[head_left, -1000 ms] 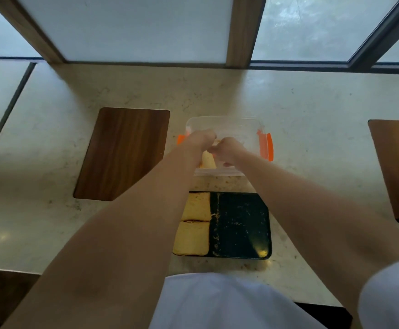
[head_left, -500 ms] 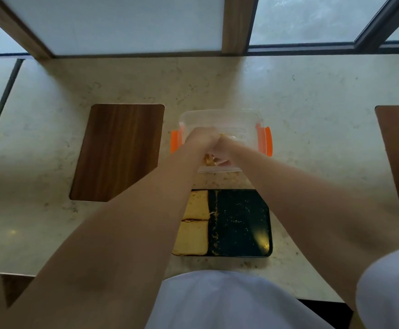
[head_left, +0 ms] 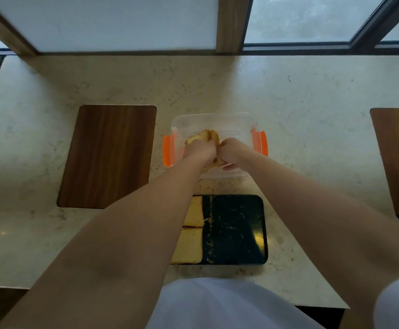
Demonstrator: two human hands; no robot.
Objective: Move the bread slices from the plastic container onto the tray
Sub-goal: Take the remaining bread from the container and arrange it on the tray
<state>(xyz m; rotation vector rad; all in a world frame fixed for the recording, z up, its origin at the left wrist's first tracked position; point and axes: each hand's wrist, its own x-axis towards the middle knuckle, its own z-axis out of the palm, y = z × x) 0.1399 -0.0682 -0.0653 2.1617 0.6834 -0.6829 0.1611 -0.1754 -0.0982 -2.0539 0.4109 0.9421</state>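
A clear plastic container (head_left: 231,122) with orange side clips stands on the counter beyond a black tray (head_left: 236,229). Both my hands reach into the container. My left hand (head_left: 199,149) is closed on a stack of bread slices (head_left: 203,137) that tilts up at the container's left side. My right hand (head_left: 233,153) grips the same bread from the right, knuckles touching the left hand. Two bread slices (head_left: 191,231) lie end to end along the tray's left edge, partly hidden by my left forearm. Crumbs speckle the tray's bare right part.
A dark wooden inset (head_left: 108,155) lies in the pale stone counter left of the container, and another (head_left: 397,160) sits at the far right. Windows and a wooden post run along the counter's back edge. My white shirt fills the bottom of the view.
Both hands have stayed together inside the container. The bread stack now stands tilted up and shows above my left hand, where earlier it was mostly hidden under the hands.
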